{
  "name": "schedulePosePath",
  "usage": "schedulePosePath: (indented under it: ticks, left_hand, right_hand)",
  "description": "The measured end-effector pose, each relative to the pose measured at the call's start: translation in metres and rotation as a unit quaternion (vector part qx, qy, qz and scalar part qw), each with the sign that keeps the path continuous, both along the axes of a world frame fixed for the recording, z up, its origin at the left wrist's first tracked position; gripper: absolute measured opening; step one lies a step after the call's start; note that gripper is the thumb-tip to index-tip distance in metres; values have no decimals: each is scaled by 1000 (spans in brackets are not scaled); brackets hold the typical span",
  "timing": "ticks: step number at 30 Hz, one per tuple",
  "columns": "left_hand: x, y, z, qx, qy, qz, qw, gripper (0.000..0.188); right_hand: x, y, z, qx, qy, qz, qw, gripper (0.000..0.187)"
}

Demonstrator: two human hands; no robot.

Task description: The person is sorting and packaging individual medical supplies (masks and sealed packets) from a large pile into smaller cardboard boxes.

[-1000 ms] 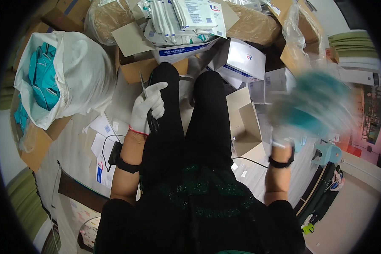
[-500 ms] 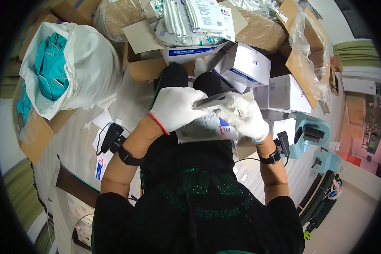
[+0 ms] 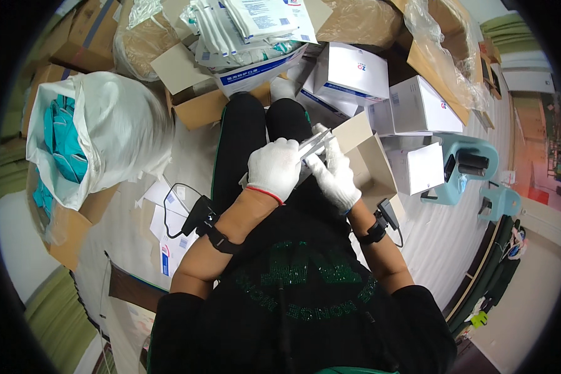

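Observation:
My left hand [image 3: 273, 167], in a white glove with a red cuff, is closed on one end of a flat whitish plastic packet [image 3: 313, 146]. It is tilted nearly edge-on above my lap, so its printed face barely shows. My right hand [image 3: 335, 174], also gloved, pinches the packet's other side with thumb and fingers. Just right of that hand stands an open cardboard box [image 3: 369, 165]. Past my knees, similar printed packets [image 3: 255, 19] lie heaped on a white and blue carton [image 3: 262, 71].
To the left, a large white sack [image 3: 128, 124] holds folded teal items [image 3: 65, 140]. White boxes [image 3: 352, 71] are stacked on the right, near a pale blue plastic stool [image 3: 464, 187]. Brown cartons [image 3: 84, 37] and plastic-wrapped bundles [image 3: 355, 28] line the far side.
The packet has gone from lying partly flat over my lap to a steeper, edge-on tilt. Both hands have come closer together, and the view has shifted, exposing the open box on the right.

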State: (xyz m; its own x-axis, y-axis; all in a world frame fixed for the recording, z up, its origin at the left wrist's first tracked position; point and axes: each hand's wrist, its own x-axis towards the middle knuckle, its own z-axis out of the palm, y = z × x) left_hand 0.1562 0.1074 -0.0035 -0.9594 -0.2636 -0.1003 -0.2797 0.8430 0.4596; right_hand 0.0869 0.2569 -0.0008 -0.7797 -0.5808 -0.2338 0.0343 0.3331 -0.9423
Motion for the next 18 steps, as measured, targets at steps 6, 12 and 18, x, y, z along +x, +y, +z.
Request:
schedulePosePath:
  ticks: [6, 12, 18]
  left_hand:
    - [-4, -24, 22, 12, 54, 80, 995, 26]
    - [-19, -42, 28, 187, 58, 183, 963, 28]
    - [-18, -26, 6, 467, 170, 280, 821, 25]
  right_hand:
    - [13, 22, 6, -70, 64, -231, 968, 20]
    - [38, -5, 46, -161, -213, -57, 962, 19]
    - [39, -18, 26, -153, -311, -18, 938, 36]
